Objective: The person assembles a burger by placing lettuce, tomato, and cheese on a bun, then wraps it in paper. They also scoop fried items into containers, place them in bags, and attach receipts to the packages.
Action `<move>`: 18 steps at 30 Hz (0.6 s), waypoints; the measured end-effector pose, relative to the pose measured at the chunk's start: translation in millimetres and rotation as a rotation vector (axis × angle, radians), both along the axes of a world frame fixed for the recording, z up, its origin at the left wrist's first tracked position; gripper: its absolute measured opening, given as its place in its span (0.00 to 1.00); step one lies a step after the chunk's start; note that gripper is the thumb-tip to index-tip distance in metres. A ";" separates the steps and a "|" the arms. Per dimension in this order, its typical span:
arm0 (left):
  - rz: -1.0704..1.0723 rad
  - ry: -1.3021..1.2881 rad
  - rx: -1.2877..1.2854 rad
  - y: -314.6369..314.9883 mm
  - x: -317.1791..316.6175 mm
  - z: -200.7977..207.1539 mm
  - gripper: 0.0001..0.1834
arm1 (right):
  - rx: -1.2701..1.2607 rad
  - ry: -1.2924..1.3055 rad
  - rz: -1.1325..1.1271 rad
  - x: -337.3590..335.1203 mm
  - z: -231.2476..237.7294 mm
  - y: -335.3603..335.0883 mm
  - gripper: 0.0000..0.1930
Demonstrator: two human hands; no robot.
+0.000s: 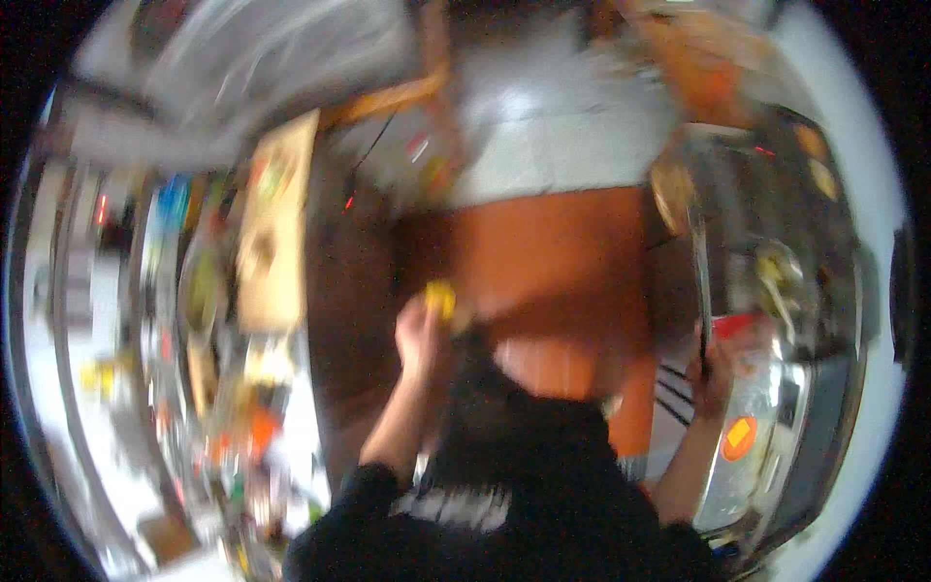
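Motion blur softens the whole view. My left hand [419, 332], held over the floor in front of my body, is closed on a small yellow object [440, 299] whose kind I cannot make out. On the right, beside the stove, my right hand [714, 376] is closed around the dark handle of a long thin tool [700, 257]. Its pale, narrow shaft or blade points away from me; the blur hides which it is. Just past that hand, a pan [801, 264] with yellowish food and a light-handled utensil sits on the dark stove [742, 209].
Along the left counter lies a wooden board [279, 209] with bits on it, next to a bowl [201, 291] of greenish contents and several cluttered items. Reddish-orange floor [553, 252] runs between the counters. A round orange thing [739, 438] is on the right-hand surface.
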State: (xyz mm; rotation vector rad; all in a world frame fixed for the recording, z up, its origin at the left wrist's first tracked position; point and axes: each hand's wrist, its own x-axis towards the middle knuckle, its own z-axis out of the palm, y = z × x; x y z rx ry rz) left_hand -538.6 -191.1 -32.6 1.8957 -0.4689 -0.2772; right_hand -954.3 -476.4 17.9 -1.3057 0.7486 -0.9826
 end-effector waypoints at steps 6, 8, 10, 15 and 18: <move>0.505 -0.057 -0.249 101.5 335.6 26.5 0.11 | 0.207 0.354 0.542 455.2 57.4 73.9 0.14; 0.540 -0.278 -0.025 114.1 432.2 49.2 0.11 | 0.155 0.358 0.650 576.8 65.7 109.0 0.17; 0.519 -0.490 0.166 121.1 535.9 74.0 0.10 | 0.000 0.448 0.720 688.1 57.2 149.6 0.16; 0.259 -0.656 0.660 100.5 662.0 68.9 0.14 | -0.047 0.448 0.660 831.2 23.1 196.6 0.14; 0.079 -0.734 0.773 96.3 672.2 48.0 0.11 | 0.033 0.514 0.631 856.8 18.6 206.2 0.13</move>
